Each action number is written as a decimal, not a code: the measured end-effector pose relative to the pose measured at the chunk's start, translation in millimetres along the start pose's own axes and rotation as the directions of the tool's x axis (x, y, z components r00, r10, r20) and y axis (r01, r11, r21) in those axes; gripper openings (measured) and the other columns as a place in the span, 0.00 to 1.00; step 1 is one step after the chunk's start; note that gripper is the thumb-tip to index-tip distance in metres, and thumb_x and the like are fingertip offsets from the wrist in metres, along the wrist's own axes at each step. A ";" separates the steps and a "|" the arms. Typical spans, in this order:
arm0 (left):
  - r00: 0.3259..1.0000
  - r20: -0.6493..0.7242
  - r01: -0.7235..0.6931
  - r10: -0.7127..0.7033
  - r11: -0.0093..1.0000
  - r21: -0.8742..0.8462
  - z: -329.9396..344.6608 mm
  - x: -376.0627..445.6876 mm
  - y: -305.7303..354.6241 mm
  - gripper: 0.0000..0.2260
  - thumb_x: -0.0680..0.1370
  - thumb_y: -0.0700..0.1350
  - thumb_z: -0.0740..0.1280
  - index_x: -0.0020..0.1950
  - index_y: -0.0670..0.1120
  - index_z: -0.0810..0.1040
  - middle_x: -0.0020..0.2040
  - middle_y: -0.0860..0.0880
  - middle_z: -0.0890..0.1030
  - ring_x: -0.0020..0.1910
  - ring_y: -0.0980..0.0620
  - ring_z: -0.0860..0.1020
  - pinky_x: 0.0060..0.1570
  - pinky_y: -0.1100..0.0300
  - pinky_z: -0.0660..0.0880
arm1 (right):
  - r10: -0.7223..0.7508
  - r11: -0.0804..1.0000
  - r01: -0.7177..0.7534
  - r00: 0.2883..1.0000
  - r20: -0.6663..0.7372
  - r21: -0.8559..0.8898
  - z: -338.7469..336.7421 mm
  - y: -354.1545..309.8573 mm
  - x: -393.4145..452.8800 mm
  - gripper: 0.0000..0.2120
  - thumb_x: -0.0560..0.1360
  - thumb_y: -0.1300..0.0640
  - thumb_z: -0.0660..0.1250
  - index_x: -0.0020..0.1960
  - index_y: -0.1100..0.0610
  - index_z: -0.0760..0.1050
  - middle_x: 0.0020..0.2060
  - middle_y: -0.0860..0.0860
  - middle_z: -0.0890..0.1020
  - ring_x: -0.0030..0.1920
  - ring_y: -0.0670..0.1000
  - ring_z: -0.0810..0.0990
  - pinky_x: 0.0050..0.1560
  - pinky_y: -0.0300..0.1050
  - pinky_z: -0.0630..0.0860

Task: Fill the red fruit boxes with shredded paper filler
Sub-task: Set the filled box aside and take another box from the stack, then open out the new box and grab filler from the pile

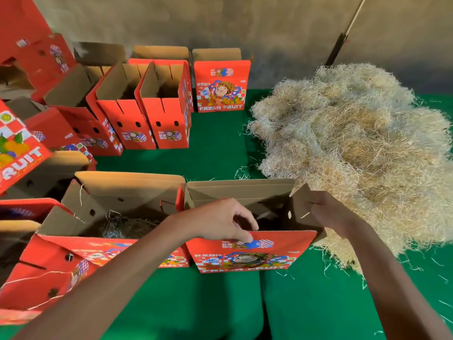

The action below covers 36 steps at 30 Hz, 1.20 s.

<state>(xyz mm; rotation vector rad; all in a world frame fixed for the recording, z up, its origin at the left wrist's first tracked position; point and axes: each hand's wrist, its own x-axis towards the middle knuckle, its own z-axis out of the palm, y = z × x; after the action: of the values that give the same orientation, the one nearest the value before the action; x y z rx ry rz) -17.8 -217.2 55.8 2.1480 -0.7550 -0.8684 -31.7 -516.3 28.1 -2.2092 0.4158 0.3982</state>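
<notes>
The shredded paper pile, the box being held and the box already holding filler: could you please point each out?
shredded paper pile [348,143], head view, middle of the heap.
held red fruit box [250,253], head view, printed front panel.
red fruit box with filler [81,251], head view, red front panel.

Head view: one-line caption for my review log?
Both hands, left hand and right hand, hold open a red box beside the shredded paper pile.

The left hand [228,223] hides the near box's [252,251] dark interior; left-edge boxes [17,148] are cropped
</notes>
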 end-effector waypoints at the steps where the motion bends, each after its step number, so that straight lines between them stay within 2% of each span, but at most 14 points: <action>1: 1.000 -0.005 -0.019 0.019 1.000 0.002 3.0 1.8 3.0 0.12 0.73 0.55 0.75 0.56 0.57 0.83 0.45 0.61 0.85 0.44 0.64 0.82 0.49 0.61 0.80 | 0.004 1.000 -0.005 1.000 0.005 0.020 -0.3 1.7 -1.5 0.15 0.77 0.70 0.57 0.44 0.58 0.80 0.35 0.53 0.84 0.39 0.54 0.82 0.38 0.42 0.74; 3: 0.995 -0.073 -0.066 0.069 0.997 0.043 8.4 7.8 8.7 0.13 0.73 0.62 0.73 0.54 0.60 0.83 0.41 0.69 0.81 0.37 0.71 0.77 0.37 0.73 0.71 | 0.031 0.997 -0.033 0.999 0.032 0.067 3.0 7.4 -4.5 0.13 0.78 0.68 0.58 0.48 0.60 0.80 0.40 0.58 0.85 0.42 0.56 0.82 0.42 0.46 0.75; 4: 0.987 -0.134 -0.080 0.090 0.994 0.076 9.4 11.8 9.7 0.12 0.74 0.64 0.71 0.54 0.60 0.82 0.40 0.70 0.80 0.36 0.72 0.76 0.36 0.74 0.69 | 0.042 0.994 -0.046 0.998 0.049 0.096 6.6 10.8 -6.2 0.11 0.79 0.67 0.59 0.49 0.60 0.80 0.42 0.59 0.85 0.42 0.56 0.82 0.43 0.47 0.75; 7: 0.915 -0.355 -0.099 0.190 0.961 0.260 6.4 26.3 6.8 0.11 0.77 0.59 0.68 0.59 0.61 0.78 0.50 0.66 0.77 0.47 0.70 0.74 0.47 0.65 0.72 | 0.067 0.975 -0.085 0.994 0.091 0.204 15.4 17.4 -11.1 0.08 0.82 0.55 0.63 0.52 0.56 0.81 0.45 0.55 0.87 0.43 0.52 0.86 0.42 0.45 0.80; 9: 0.858 -0.445 -0.074 0.258 0.918 0.389 4.9 34.8 0.5 0.16 0.77 0.55 0.69 0.65 0.60 0.74 0.54 0.63 0.72 0.52 0.65 0.70 0.54 0.64 0.70 | 0.086 0.960 -0.122 0.985 0.150 0.253 17.3 16.0 -10.0 0.15 0.81 0.43 0.64 0.54 0.54 0.81 0.44 0.51 0.88 0.44 0.50 0.87 0.38 0.44 0.82; 12: 0.864 -0.450 0.062 0.228 0.838 0.543 2.8 56.2 -4.9 0.24 0.78 0.56 0.68 0.73 0.56 0.68 0.66 0.57 0.70 0.64 0.56 0.67 0.67 0.56 0.65 | 0.002 0.977 0.009 0.999 -0.050 0.213 1.7 18.4 2.4 0.21 0.80 0.38 0.62 0.53 0.55 0.82 0.48 0.51 0.87 0.46 0.51 0.87 0.41 0.48 0.84; 14: 0.888 -0.434 0.100 0.149 0.860 0.500 1.9 67.2 -6.7 0.20 0.79 0.55 0.67 0.71 0.57 0.70 0.66 0.58 0.74 0.62 0.57 0.73 0.68 0.53 0.68 | -0.127 0.992 0.115 0.936 -0.329 -0.054 -14.6 22.7 18.1 0.18 0.80 0.42 0.64 0.59 0.55 0.80 0.57 0.52 0.84 0.52 0.52 0.85 0.49 0.49 0.81; 17: 0.898 -0.424 0.100 0.120 0.882 0.461 -0.5 74.1 -7.5 0.07 0.81 0.56 0.65 0.57 0.59 0.79 0.54 0.60 0.82 0.44 0.61 0.78 0.52 0.56 0.77 | -0.160 0.952 -0.012 0.834 -0.528 -0.307 -41.4 27.3 47.8 0.32 0.77 0.38 0.67 0.74 0.53 0.68 0.70 0.54 0.73 0.63 0.57 0.78 0.55 0.53 0.78; 19: 0.904 -0.417 0.103 0.097 0.897 0.431 -2.1 75.7 -8.1 0.09 0.80 0.60 0.63 0.52 0.59 0.80 0.49 0.60 0.83 0.43 0.59 0.79 0.46 0.58 0.77 | -0.080 0.946 -0.098 0.852 -0.518 -0.308 -56.8 31.1 70.5 0.44 0.72 0.35 0.70 0.78 0.53 0.57 0.76 0.57 0.64 0.69 0.63 0.72 0.59 0.62 0.77; 21: 0.909 -0.412 0.093 0.066 0.930 0.354 -6.3 75.7 -7.0 0.14 0.78 0.66 0.61 0.49 0.60 0.81 0.39 0.58 0.83 0.33 0.58 0.78 0.34 0.62 0.73 | -0.005 0.942 -0.156 0.879 -0.478 -0.298 -68.0 35.8 93.7 0.53 0.69 0.33 0.73 0.80 0.54 0.50 0.78 0.59 0.58 0.71 0.67 0.69 0.63 0.67 0.75; 24: 0.893 -0.448 0.071 0.037 0.972 0.223 -14.5 79.0 -2.2 0.18 0.77 0.70 0.59 0.45 0.59 0.81 0.33 0.57 0.81 0.23 0.59 0.72 0.24 0.67 0.64 | 0.039 0.931 -0.187 0.905 -0.423 -0.315 -73.9 42.5 123.7 0.57 0.67 0.33 0.74 0.81 0.53 0.44 0.80 0.60 0.50 0.75 0.69 0.62 0.68 0.72 0.67; 30: 0.876 -0.479 0.107 -0.054 0.991 0.083 -38.0 99.0 1.1 0.13 0.79 0.61 0.63 0.43 0.56 0.82 0.36 0.55 0.83 0.26 0.57 0.73 0.30 0.60 0.69 | 0.032 0.937 -0.132 0.955 -0.296 -0.324 -61.5 56.4 161.2 0.55 0.67 0.37 0.76 0.82 0.50 0.47 0.79 0.59 0.52 0.73 0.67 0.65 0.69 0.68 0.68; 33: 0.866 -0.489 0.133 -0.109 0.991 0.014 -42.4 107.3 -1.5 0.12 0.79 0.60 0.64 0.43 0.57 0.82 0.39 0.57 0.84 0.37 0.49 0.83 0.41 0.50 0.79 | 0.021 0.926 -0.125 0.959 -0.281 -0.356 -55.3 63.7 171.1 0.45 0.73 0.39 0.72 0.80 0.52 0.52 0.77 0.59 0.60 0.74 0.65 0.65 0.72 0.65 0.65; 36: 0.864 -0.485 0.131 -0.139 0.990 -0.051 -42.6 114.8 -8.4 0.12 0.80 0.59 0.64 0.44 0.56 0.82 0.41 0.56 0.85 0.40 0.49 0.84 0.46 0.47 0.80 | 0.008 0.933 -0.107 0.961 -0.277 -0.343 -55.8 69.1 174.7 0.37 0.77 0.44 0.69 0.79 0.55 0.58 0.74 0.59 0.69 0.68 0.60 0.74 0.70 0.60 0.69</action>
<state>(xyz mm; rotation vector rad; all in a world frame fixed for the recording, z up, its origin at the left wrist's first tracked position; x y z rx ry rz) 86.2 -277.9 31.8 2.2886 -0.3390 -0.3589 103.3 -629.4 -58.1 -2.6240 0.5964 0.2115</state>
